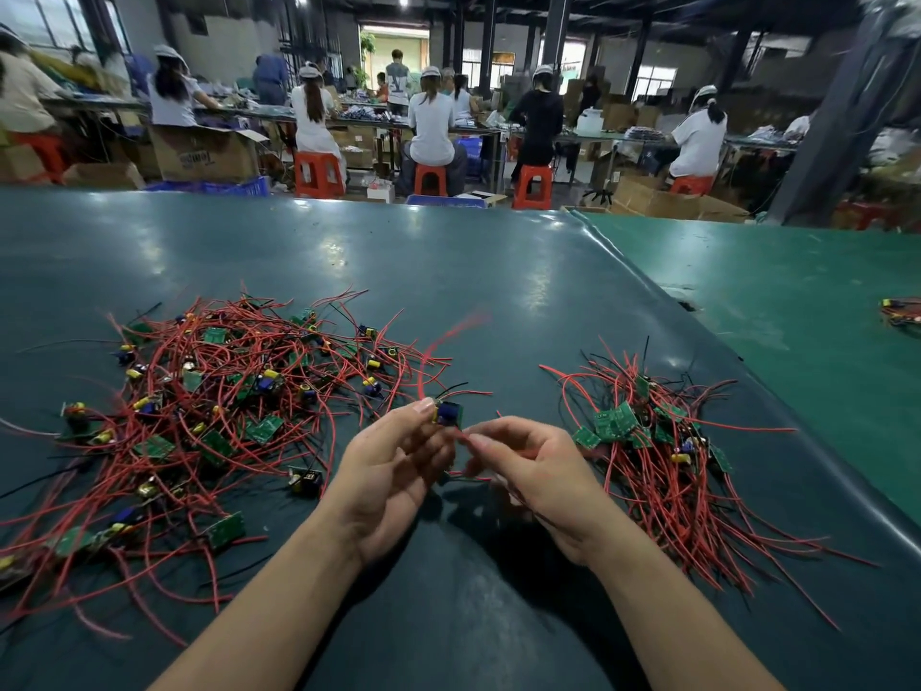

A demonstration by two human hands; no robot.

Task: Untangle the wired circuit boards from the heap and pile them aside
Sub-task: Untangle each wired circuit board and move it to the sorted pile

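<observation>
One board [447,413] is pinched by the left hand [393,471] while its red wire [433,351] is pinched by the right hand [536,471], kept between heap [209,406] and pile [653,441] for freeing.

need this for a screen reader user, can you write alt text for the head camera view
Two bare hands hold one small circuit board above a dark green table: the left hand grips the board, the right hand pinches its red wire. A large tangled heap lies left, a smaller sorted pile right.
</observation>
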